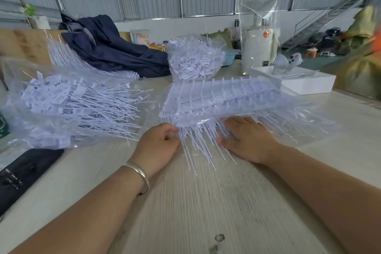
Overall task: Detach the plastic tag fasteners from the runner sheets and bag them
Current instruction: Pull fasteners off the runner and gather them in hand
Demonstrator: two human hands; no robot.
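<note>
Plastic tag fasteners (198,146), thin white tails fanning toward the person, are still hanging from a stack of pale translucent runner sheets (216,99) that is lying on the light wood-grain table (206,212), partly inside or on a clear plastic wrapper. The left hand (158,144), wearing a silver bangle (140,175), is curling its fingers around a bunch of the tails at the stack's near left corner, gripping them. The right hand (247,138) is lying flat with fingers spread over the tails and the wrapper's near edge, pressing the sheets down; it is gripping nothing.

This is looking like the detaching step: one hand is anchoring the runner while the other is taking hold of a bunch to tear free. The next move is probably calling for a firm pull or twist away from the runner while the flat hand is keeping the stack from sliding, then carrying the loose bunch left.

To the left, a clear plastic bag (68,105) is holding many loose fasteners already, so the work is well under way. Farther back, a heap of small white offcuts (193,62) is sitting beside a dark blue cloth (115,47), and a white box (299,82) is standing to the right. A black flat device (26,171) is lying at the table's left edge.
</note>
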